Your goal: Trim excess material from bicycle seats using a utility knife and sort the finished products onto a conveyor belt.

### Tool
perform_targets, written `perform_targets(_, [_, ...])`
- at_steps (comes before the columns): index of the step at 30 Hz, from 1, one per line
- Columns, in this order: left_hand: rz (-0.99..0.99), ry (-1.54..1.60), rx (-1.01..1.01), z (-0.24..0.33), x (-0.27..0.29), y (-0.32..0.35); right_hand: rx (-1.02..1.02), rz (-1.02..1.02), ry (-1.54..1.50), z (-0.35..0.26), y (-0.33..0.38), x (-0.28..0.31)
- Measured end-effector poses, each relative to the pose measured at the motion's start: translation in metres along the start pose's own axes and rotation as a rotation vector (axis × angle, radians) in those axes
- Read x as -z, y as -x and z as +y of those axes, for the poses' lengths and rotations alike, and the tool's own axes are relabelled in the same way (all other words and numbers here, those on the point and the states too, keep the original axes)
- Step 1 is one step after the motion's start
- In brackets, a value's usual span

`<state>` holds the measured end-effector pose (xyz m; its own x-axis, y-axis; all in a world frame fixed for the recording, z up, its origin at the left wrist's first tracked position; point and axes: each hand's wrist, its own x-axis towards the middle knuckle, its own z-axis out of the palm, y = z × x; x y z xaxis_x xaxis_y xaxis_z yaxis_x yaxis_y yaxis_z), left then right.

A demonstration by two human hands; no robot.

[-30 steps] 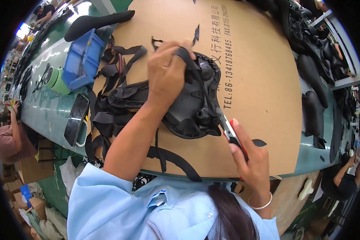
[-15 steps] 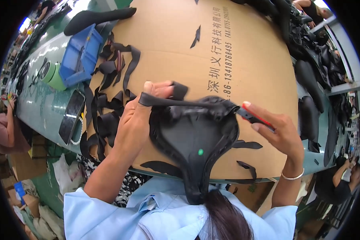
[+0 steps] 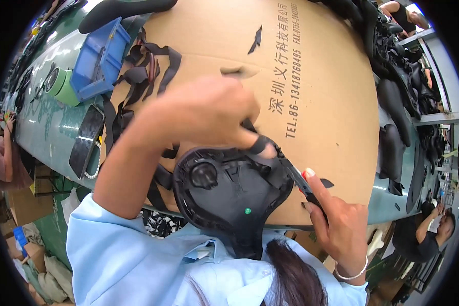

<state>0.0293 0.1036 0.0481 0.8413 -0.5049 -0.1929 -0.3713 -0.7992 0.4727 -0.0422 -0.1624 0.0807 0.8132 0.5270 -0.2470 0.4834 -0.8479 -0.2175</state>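
A black bicycle saddle lies underside up in front of me, its narrow nose against my shirt and a small green dot on its inner face. My left hand reaches across above its wide end, fingers closed on a black trim strip that meets the saddle's right rim. In my right hand is a utility knife with a red and dark handle. The blade's tip is at the rim beside the strip, close to my left thumb.
Beneath the saddle is a cardboard sheet on a green table. Black offcuts lie at its left, near a blue bin, a green tape roll and a phone. More saddles are heaped at right. Other people sit at both sides.
My left hand has swung right and over the saddle, pulling the strip with it. The knife has moved slightly nearer and left. The saddle has shifted a little left and toward me.
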Motion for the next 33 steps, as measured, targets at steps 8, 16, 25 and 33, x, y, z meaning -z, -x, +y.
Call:
perform_targets(8, [0.516, 1.688, -0.316, -0.017, -0.006, 0.022, -0.102, 0.177, -0.083, -0.005, 0.033, -0.035])
perform_targets(16, [0.353, -0.125, -0.033, 0.027, -0.037, 0.016, -0.094, 0.121, 0.018, -0.009, 0.029, -0.029])
perform_targets(25, [0.457, 1.264, 0.082, 0.006, -0.043, 0.036, -0.023, 0.138, 0.104, -0.015, 0.039, -0.025])
perform_targets(33, [1.546, 1.410, 0.091, -0.002, -0.061, 0.050, -0.063, 0.340, -0.433, -0.010, 0.037, -0.062])
